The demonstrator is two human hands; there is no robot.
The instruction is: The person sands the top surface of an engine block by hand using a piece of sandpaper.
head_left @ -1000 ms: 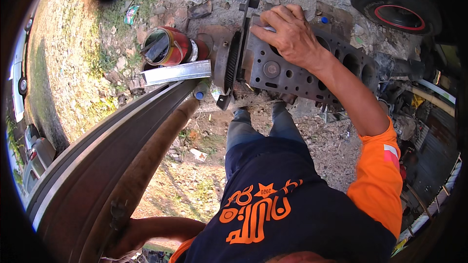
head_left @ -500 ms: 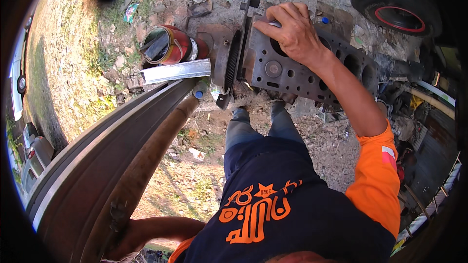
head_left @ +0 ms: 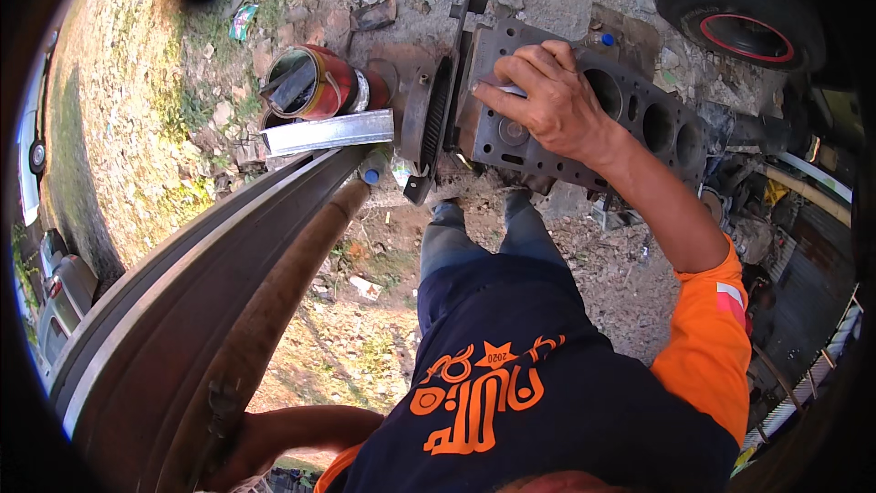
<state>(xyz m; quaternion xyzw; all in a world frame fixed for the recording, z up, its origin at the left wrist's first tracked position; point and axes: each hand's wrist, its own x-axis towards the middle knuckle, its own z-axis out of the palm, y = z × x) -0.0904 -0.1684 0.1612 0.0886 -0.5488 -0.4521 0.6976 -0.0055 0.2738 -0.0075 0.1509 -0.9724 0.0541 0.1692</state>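
Right hand seemingly pinches pale piece.

The engine block offers open room on its flat top, right of the right hand, though wide round bores break the surface. Left of that hand, a toothed flywheel and upright metal bar bar a sideways path. Farther left, a red can and silver channel stand close together. A long beam and rusty pipe wall off the lower left; passage opens between pipe and legs.
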